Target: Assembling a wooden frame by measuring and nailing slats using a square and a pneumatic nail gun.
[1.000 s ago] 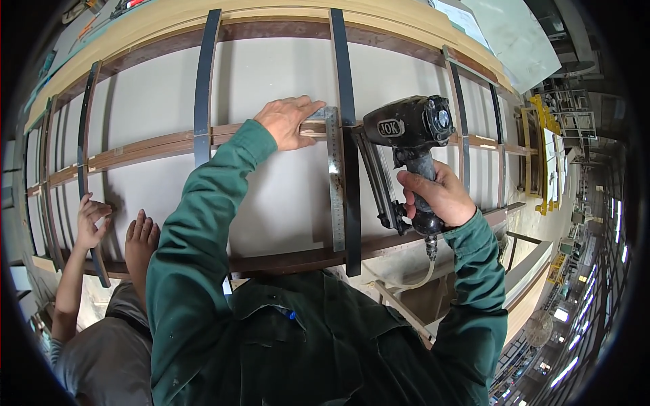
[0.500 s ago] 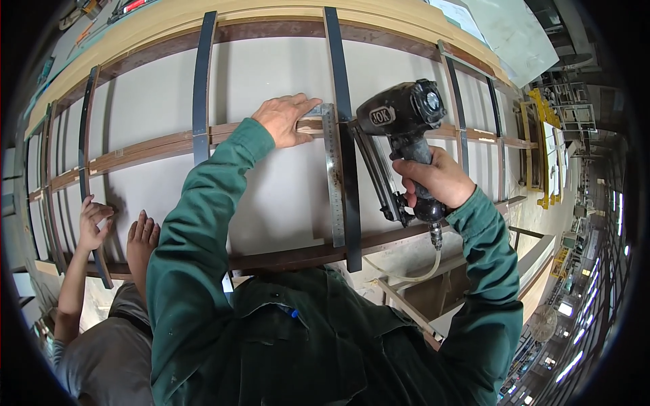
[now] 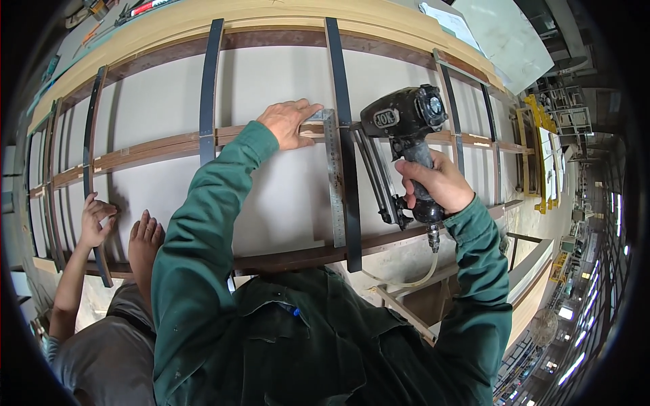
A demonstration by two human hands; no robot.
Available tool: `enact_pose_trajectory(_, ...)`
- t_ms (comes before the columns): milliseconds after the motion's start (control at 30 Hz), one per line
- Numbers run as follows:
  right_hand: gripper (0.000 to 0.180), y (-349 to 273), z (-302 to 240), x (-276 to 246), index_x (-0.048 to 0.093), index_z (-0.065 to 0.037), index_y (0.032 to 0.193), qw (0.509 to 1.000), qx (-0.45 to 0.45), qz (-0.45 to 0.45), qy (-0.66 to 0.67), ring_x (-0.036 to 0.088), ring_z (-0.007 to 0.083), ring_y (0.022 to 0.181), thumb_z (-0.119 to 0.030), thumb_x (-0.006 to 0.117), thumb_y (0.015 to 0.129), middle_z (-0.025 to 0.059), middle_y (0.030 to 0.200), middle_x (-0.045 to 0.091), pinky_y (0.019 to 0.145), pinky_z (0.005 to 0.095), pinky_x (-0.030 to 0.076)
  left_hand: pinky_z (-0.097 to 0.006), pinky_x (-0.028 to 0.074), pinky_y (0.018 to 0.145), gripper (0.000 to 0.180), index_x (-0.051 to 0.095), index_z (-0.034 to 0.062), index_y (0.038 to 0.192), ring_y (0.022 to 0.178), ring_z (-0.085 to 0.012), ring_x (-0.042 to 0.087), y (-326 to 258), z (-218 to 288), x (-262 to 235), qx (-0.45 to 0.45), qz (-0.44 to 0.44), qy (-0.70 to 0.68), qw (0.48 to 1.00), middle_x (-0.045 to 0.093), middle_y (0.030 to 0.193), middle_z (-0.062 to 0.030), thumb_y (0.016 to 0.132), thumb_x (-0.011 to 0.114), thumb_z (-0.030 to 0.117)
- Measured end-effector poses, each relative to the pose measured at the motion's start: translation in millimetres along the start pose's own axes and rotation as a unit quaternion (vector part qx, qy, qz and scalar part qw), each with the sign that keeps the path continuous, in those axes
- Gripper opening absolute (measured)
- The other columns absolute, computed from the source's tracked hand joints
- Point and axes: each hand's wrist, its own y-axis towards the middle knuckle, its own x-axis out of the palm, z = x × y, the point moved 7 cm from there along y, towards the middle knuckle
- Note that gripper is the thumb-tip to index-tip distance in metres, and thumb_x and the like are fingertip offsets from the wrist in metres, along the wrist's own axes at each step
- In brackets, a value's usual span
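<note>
My right hand [image 3: 440, 181] is wrapped round the handle of a black pneumatic nail gun [image 3: 401, 111]. The gun's nose meets a dark crosswise strip [image 3: 344, 81] near the middle rail, its slanted magazine hanging below. Just left of that strip, my left hand [image 3: 288, 123] grips the top end of a metal square [image 3: 334, 183] against the brown wooden middle rail [image 3: 237, 132]. The square's graduated blade runs toward me alongside the strip. Part of the rail is hidden beneath my left hand and sleeve.
Several more dark strips [image 3: 210, 88] cross the rails over a pale panel [image 3: 277, 74]. A co-worker's hands [image 3: 98, 220] are at the near left. An air hose [image 3: 423, 276] hangs from the gun. A yellow frame [image 3: 547, 155] stands right, and tools [image 3: 145, 8] lie far left.
The view has shifted slightly. The nail gun and the square keep nearly the same places against the strip, and both my hands keep their grips.
</note>
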Motion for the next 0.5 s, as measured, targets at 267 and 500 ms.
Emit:
enact_pose_trajectory(267,0.026,9.0,-0.4,9.5,0.056,-0.005,0.076,0.999,0.012,-0.017,-0.037,0.059,0.0120,0.048,-0.024,0.066,0.091,0.0006,0.059,0.056,0.049,0.0246,0.047,-0.043,0.051,0.089,0.076,0.047,0.0091,0.136,0.101,-0.0338,0.060,0.4,2.7,-3.1,-0.003,0.000,0.002,1.000,0.057,0.110,-0.0108,0.071,0.074,0.037)
enact_pose_trajectory(500,0.025,10.4,-4.1,10.7,0.056,-0.006,0.075,0.998,0.026,-0.023,-0.055,0.058,0.0111,0.048,-0.023,0.066,0.090,-0.0003,0.059,0.056,0.049,0.0246,0.047,-0.042,0.051,0.089,0.075,0.047,0.0093,0.136,0.102,-0.0334,0.059,0.2,1.7,-1.8,-0.003,-0.006,-0.006,1.000,0.057,0.110,-0.0103,0.071,0.075,0.034)
